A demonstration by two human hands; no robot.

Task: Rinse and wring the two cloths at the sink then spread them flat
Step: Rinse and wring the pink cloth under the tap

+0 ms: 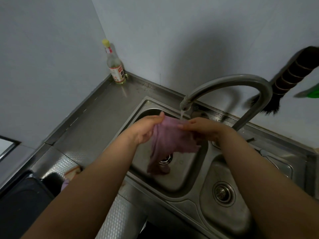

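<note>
A purple cloth hangs stretched between both hands over the left basin of the steel sink. My left hand grips its left top edge, thumb over the fabric. My right hand pinches its right top edge. Water runs from the curved faucet onto the cloth's upper edge. The cloth's lower end drapes down to the drain. A bit of a second purple cloth shows on the counter at the left, mostly hidden behind my left forearm.
A glass bottle with a yellow cap stands in the counter's back corner. The right basin holds its own drain. A dark brush hangs on the wall at right. A dark object sits lower left.
</note>
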